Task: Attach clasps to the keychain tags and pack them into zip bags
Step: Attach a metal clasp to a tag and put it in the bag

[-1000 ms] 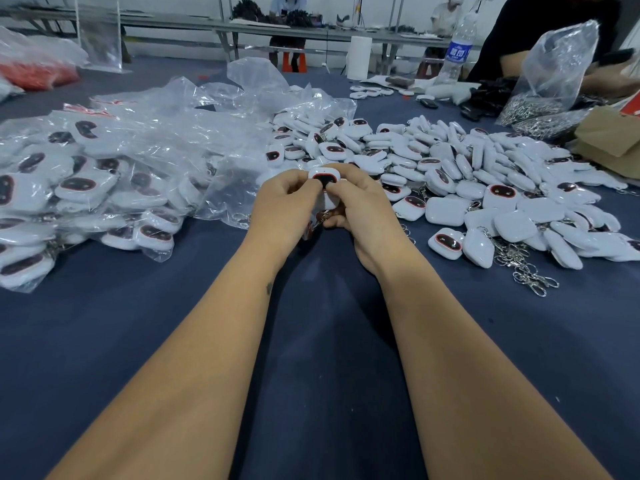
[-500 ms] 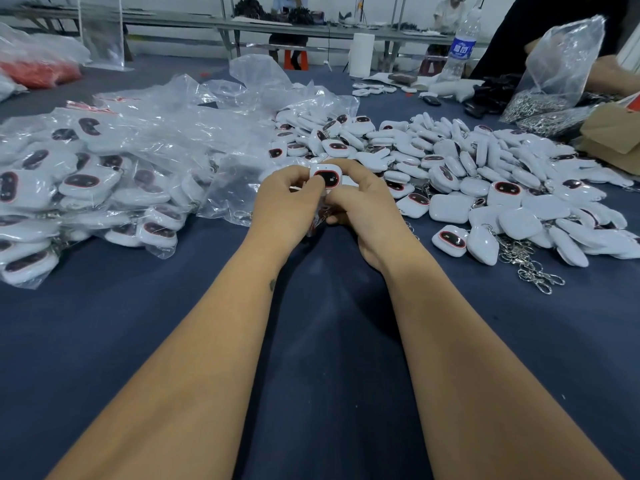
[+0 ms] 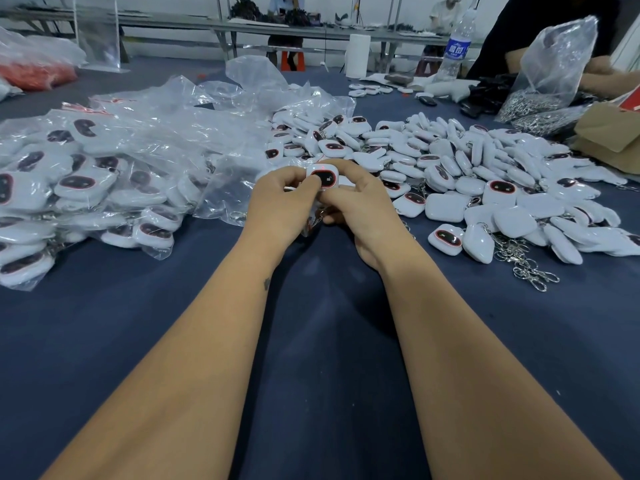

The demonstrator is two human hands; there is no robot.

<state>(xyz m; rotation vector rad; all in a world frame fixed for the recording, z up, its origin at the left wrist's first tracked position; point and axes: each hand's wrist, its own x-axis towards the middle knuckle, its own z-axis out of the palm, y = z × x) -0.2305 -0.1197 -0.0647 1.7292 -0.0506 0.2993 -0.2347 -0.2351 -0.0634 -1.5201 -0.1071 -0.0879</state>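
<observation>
Keychain tag (image 3: 323, 177), white with a dark red-rimmed oval face, is held upright above the middle of the counter (image 3: 322, 341), face toward the camera. Left hand (image 3: 277, 202) pinches the tag's left edge with curled fingers and thumb. Right hand (image 3: 353, 206) grips its right and lower edge, fingers curled round it. A metal clasp (image 3: 317, 220) shows partly below the tag between the two hands; whether it is joined to the tag cannot be told. Loose tags (image 3: 485, 174) lie heaped toward the right side of the counter, just beyond the right hand, some with clasps and chains (image 3: 526, 265) trailing at the heap's near edge. Bagged tags in clear zip bags (image 3: 86, 188) are piled toward the left side. A water bottle (image 3: 455, 46) stands near the far right corner.
</observation>
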